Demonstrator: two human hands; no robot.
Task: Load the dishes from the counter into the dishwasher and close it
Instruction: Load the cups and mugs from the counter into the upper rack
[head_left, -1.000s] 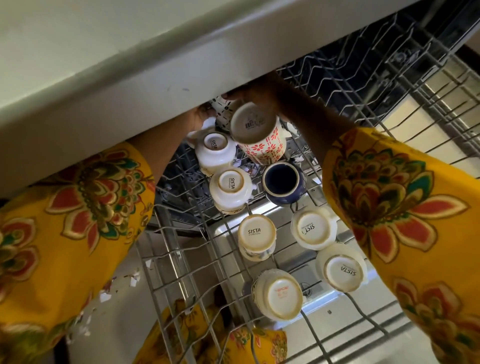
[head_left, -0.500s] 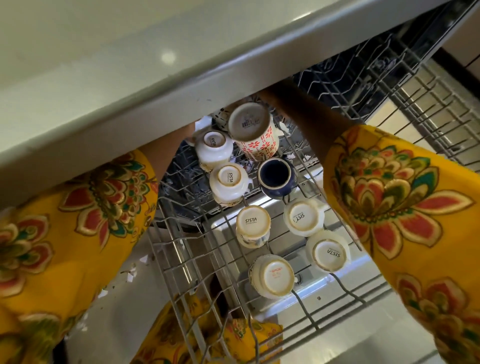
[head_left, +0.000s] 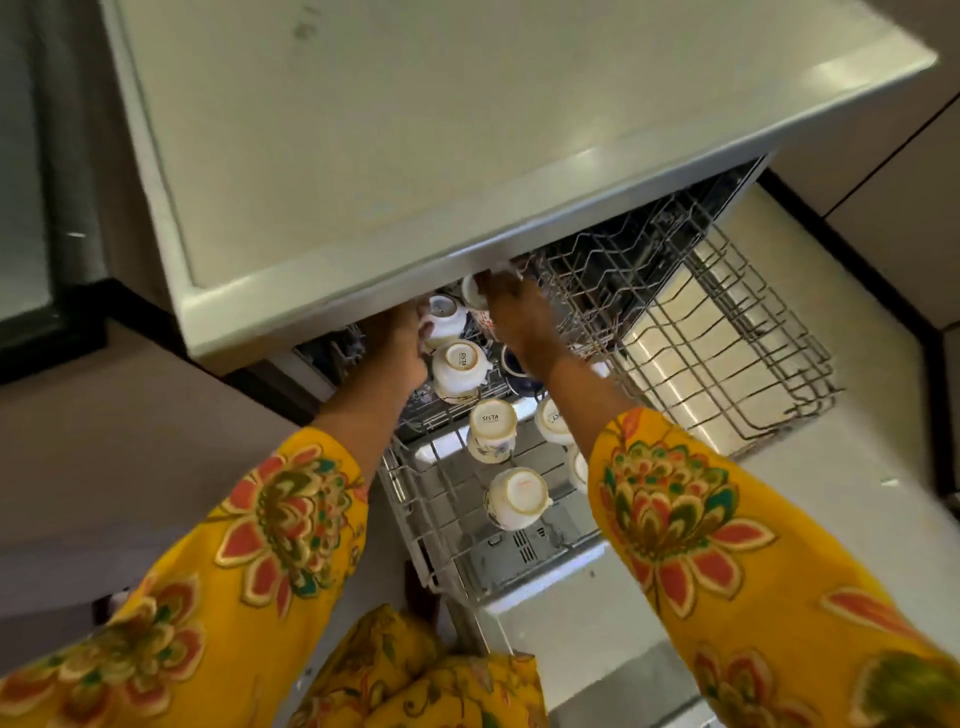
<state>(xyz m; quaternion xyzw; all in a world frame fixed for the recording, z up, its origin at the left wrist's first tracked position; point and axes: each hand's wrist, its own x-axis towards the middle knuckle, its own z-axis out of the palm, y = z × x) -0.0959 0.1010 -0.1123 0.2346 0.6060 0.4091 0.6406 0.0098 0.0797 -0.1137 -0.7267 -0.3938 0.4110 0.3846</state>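
A: Pulled back, that's what's changed. The view now takes in the whole pale grey countertop slab (head_left: 441, 130) where a second ago only its front edge showed, and both hands sit further out from under it.

B: Below it, the grey wire upper rack (head_left: 727, 332) of the dishwasher is slid out, its right half bare.

A: Both yellow floral sleeves (head_left: 675, 509) reach in from the bottom.

B: The right hand (head_left: 519, 322) has its fingers curled on the white mug with red flowers (head_left: 475, 293), which sits upside down at the back of the rack, just under the counter's lip.

A: The left hand (head_left: 397, 345) grips the white round-bellied cup (head_left: 447, 319) right beside it, also inverted.

B: Hands close together, then, each on its own piece.

A: In front stand more inverted white cups, one stamped SISTA (head_left: 491, 428), and a dark blue cup (head_left: 517, 366) half hidden by the right wrist.
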